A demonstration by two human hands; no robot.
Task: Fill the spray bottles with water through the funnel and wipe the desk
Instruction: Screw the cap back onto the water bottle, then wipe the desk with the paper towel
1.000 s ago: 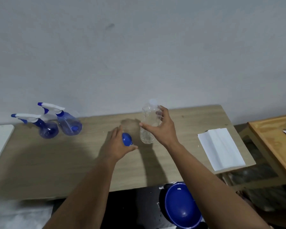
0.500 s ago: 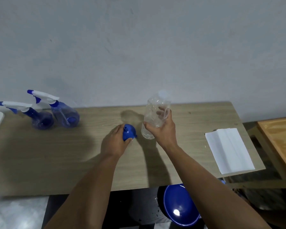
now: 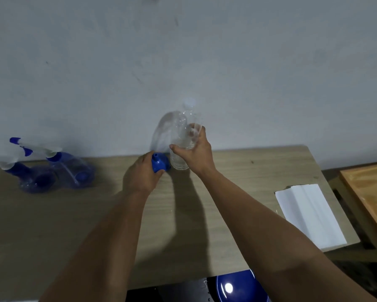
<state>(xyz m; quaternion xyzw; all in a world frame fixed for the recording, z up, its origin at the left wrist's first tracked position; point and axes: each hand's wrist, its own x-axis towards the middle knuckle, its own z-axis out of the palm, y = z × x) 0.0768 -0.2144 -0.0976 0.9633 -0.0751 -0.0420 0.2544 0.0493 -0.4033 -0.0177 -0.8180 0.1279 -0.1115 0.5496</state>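
Gripping a clear bottle [image 3: 184, 138], right hand [image 3: 195, 152]; left hand [image 3: 143, 173] clutches blue funnel [image 3: 159, 163].

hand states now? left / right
Left hand: closed, gripping the blue funnel on the desk.
Right hand: closed, holding the clear water bottle, cap on.

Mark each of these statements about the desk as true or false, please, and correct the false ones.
1. The right hand holds a clear bottle with a white cap. True.
2. The left hand holds a red funnel. False: the funnel is blue.
3. Two blue spray bottles are at the left of the desk. True.
4. The white folded cloth lies between the hands. False: it lies at the right end of the desk.
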